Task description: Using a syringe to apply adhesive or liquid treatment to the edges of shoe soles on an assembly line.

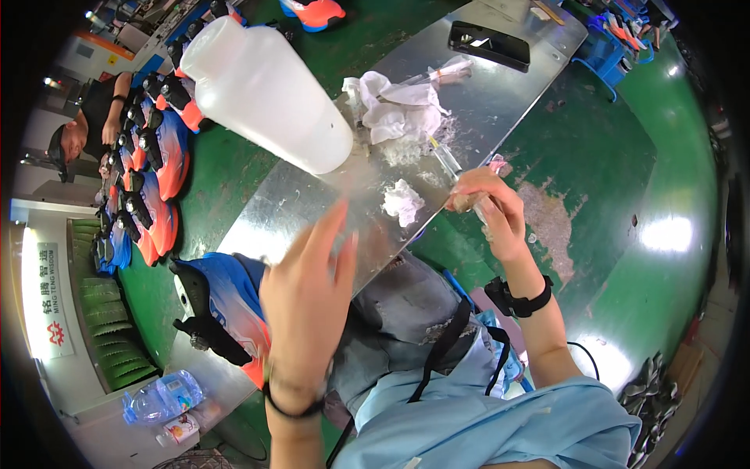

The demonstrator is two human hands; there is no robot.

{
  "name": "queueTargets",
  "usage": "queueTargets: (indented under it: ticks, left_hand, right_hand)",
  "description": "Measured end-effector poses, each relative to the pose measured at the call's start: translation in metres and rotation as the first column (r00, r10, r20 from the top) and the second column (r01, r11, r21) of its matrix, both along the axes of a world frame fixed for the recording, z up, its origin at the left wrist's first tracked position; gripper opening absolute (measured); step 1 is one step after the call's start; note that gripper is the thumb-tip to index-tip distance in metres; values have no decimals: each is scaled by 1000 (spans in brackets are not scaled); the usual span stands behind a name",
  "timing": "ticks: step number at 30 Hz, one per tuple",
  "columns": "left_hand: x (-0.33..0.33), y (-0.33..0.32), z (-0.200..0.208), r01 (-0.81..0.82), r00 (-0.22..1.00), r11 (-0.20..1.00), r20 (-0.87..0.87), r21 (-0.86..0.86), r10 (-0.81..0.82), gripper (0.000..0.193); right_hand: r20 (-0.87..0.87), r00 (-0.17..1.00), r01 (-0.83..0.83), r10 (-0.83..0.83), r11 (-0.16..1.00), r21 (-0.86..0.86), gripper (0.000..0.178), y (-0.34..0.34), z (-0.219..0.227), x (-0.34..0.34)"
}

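My left hand (308, 293) is blurred over the near left part of the metal table (262, 211). Its fingers stretch out apart, and nothing shows in them. Beside it lies a blue and orange shoe (223, 289) with black fittings, partly hidden by the hand. At the table's right edge my right hand (494, 205) closes round a slim clear syringe-like tube (448, 162) with a yellowish tip. That tip points toward a crumpled white cloth (394, 105). A small white wad (402, 203) sits between my hands.
A large white plastic bottle (269, 94) stands across the table. Farther off lies a black phone (489, 46). Several similar shoes (160, 152) line the left, where another person (98, 113) is. Water bottles (166, 396) are at lower left. Blue racks (609, 47) stand at upper right.
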State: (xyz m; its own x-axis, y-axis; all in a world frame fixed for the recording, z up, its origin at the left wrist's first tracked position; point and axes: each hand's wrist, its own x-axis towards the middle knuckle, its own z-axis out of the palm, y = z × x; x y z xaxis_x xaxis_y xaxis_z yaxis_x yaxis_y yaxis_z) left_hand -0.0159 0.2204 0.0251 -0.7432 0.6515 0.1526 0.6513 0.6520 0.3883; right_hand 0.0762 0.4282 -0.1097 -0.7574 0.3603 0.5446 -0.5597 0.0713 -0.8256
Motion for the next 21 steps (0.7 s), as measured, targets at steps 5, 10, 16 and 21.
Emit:
queueTargets:
  ticks: [5,10,16,21]
  left_hand:
    - [61,-109,34,-469,874,880,180,69,452,15]
    - [90,-252,9,-851,471,524,453,8,757,22]
    - [113,-246,-53,-943,243,214,967,254,-74,42]
    - [83,-238,-75,-891,323,298,940,342,-113,38]
  right_hand:
    - [-28,989,148,-146,955,256,25,-9,11,-2]
    - [128,973,154,-192,954,257,27,-20,30,-16]
    - [240,944,139,-227,931,337,27,-33,35,-11]
    - [214,949,178,-230,955,236,31,-35,37,-15]
